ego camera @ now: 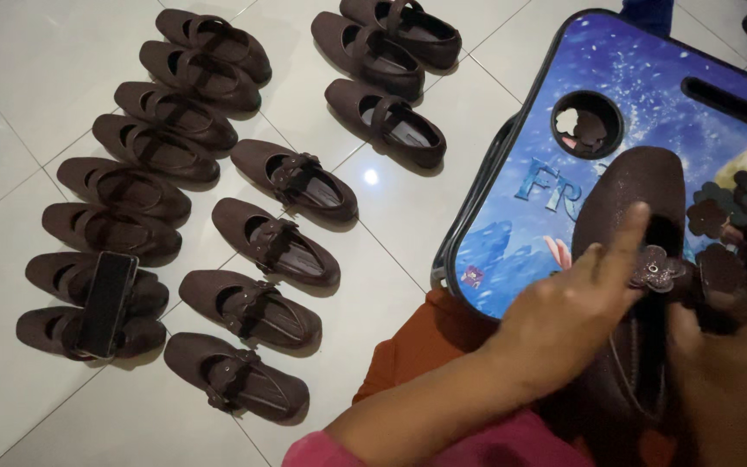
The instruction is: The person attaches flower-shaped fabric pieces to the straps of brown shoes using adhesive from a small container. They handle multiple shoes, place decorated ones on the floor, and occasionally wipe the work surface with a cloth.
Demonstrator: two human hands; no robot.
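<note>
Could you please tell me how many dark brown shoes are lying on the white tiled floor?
15 on the floor: eight in the left column, four in the middle column, three at the top. A phone overlaps two; more may lie beyond the frame's top right.

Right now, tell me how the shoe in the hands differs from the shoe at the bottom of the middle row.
The held shoe lies on the blue lap table, while the floor shoe sits on white tile. The left hand presses a flower piece onto the held shoe's strap; the floor shoe's strap already carries its trim, untouched. Both are dark brown strap shoes.
</note>
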